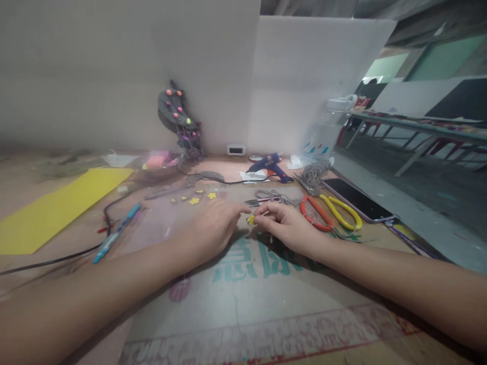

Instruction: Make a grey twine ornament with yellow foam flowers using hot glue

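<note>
Both my hands rest on a printed cardboard sheet (243, 289) in the middle of the table. My left hand (211, 228) lies knuckles up with its fingers curled, its fingertips meeting a small yellow flower piece (250, 219). My right hand (285, 225) pinches that same yellow piece from the right, fingers closed, with a thin wire or stem seeming to run from it. Several more small yellow flowers (194, 201) lie just beyond my left hand.
Orange-handled pliers (314, 213) and yellow-handled pliers (342, 212) lie right of my right hand, then a phone (359, 200). A blue glue gun (271, 166), a black decorated ornament (178, 119), a yellow sheet (53, 208) and a blue pen (116, 233) are around.
</note>
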### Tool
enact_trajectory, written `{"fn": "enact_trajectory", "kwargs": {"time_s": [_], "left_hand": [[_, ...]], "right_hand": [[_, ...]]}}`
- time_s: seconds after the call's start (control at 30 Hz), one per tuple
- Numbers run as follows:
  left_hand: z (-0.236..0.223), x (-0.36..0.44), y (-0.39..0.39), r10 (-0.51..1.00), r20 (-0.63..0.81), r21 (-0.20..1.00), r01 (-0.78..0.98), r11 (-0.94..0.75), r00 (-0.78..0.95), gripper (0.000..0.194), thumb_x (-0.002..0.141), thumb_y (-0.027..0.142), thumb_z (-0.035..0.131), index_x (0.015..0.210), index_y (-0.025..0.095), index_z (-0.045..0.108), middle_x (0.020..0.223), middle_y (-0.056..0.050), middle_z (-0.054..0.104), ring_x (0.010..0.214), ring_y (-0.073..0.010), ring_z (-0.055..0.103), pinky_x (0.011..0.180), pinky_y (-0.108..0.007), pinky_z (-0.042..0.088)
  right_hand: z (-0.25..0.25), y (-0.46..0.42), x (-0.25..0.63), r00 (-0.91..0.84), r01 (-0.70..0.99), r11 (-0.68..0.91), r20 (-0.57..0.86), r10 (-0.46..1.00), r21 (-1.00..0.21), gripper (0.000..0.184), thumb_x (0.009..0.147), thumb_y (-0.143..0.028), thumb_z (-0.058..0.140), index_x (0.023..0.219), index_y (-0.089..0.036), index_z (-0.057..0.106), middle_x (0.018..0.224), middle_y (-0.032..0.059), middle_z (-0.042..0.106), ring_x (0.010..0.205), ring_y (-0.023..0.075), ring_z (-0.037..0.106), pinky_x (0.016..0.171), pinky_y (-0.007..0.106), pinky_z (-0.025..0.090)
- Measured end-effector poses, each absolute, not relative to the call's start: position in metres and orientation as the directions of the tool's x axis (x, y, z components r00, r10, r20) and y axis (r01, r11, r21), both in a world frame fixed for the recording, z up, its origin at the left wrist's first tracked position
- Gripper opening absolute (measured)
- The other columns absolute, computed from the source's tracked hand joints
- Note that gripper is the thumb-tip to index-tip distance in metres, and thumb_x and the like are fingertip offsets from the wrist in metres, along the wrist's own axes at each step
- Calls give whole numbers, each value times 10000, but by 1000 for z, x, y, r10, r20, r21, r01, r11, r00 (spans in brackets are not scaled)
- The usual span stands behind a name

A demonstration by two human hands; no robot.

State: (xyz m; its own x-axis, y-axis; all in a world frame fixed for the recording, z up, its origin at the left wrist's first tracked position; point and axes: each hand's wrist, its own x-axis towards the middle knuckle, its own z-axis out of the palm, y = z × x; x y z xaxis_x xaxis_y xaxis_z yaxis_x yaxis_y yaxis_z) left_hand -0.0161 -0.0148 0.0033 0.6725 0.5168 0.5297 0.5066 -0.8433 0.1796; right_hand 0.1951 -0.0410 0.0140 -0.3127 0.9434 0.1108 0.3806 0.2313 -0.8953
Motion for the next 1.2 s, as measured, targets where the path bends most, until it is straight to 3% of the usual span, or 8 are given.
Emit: {"fn": "enact_trajectory", "kwargs": {"time_s": [0.2, 0.4, 0.67, 0.87, 1.2], "left_hand": [[5, -15, -14, 514, 536, 132, 535, -834, 670, 266, 901, 93, 429, 1119, 185, 551, 984, -71, 637, 947, -235, 546, 830, -396, 431], [4, -13, -13, 541, 541, 173, 544, -821, 644, 176, 918, 158, 490, 1069, 182, 578, 953, -55, 654, 930, -217, 560, 844, -378, 422], [1, -14, -11, 477, 533, 159, 472, -867, 698, 255, 918, 119, 459, 1109, 225, 592, 794, -14, 625, 781, -188, 537, 799, -358, 406], [6, -12, -17, 563, 541, 244, 523, -816, 625, 239, 917, 127, 431, 1080, 201, 590, 898, -39, 658, 861, -199, 562, 814, -351, 423], [8, -12, -14, 639, 472, 324, 554, -766, 607, 229, 895, 218, 539, 1121, 200, 569, 873, -21, 670, 872, -196, 578, 839, -351, 425]], "right_hand": [[11, -39, 196, -329, 364, 251, 128, 936, -897, 218, 864, -390, 565, 887, -176, 599, 719, -5, 605, 596, 104, 566, 517, 204, 441], [10, -39, 197, -329, 345, 260, 142, 933, -902, 211, 873, -393, 563, 895, -185, 592, 740, -8, 620, 616, 107, 587, 532, 206, 438], [15, -41, 195, -326, 379, 262, 136, 935, -887, 203, 861, -374, 556, 868, -173, 584, 742, 5, 640, 588, 109, 578, 498, 208, 438], [15, -42, 195, -352, 391, 259, 117, 929, -883, 194, 863, -370, 561, 865, -177, 583, 736, 10, 660, 571, 112, 592, 490, 210, 457], [15, -44, 194, -351, 384, 249, 108, 930, -889, 161, 863, -355, 566, 859, -194, 579, 731, -4, 640, 558, 102, 586, 446, 188, 443]]}}
